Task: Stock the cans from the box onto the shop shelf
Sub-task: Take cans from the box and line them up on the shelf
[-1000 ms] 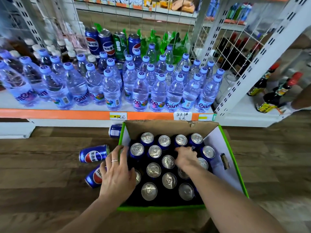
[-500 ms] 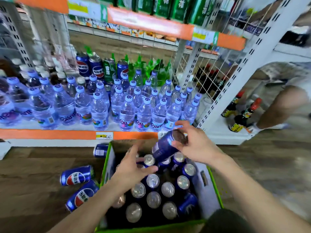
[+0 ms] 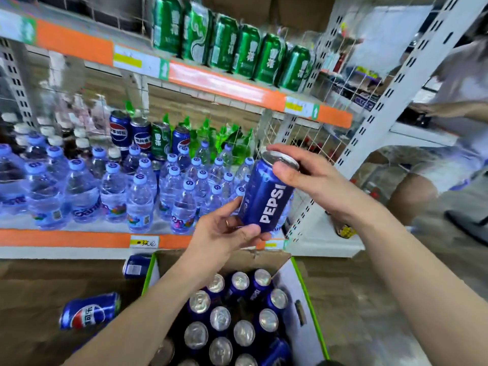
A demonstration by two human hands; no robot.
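Observation:
A blue Pepsi can (image 3: 266, 196) is held in the air above the box, in front of the lower shelf. My right hand (image 3: 306, 178) grips its top rim, and my left hand (image 3: 232, 233) holds its bottom end. The open cardboard box (image 3: 303, 291) with green edges sits on the floor below, with several upright blue cans (image 3: 220, 318) inside. The lower shelf (image 3: 79, 239) carries rows of water bottles (image 3: 137, 196), and behind them stand blue Pepsi cans (image 3: 120, 132).
Green cans (image 3: 245, 51) line the upper shelf. Loose blue cans (image 3: 89, 314) lie on the wooden floor left of the box. A white perforated shelf post (image 3: 369, 122) stands to the right. Another person (image 3: 449, 143) stands at far right.
My right hand lifted a can out of the box and raised it. My left hand left the box's cans and took the can's bottom. The view tilted up towards the shelves.

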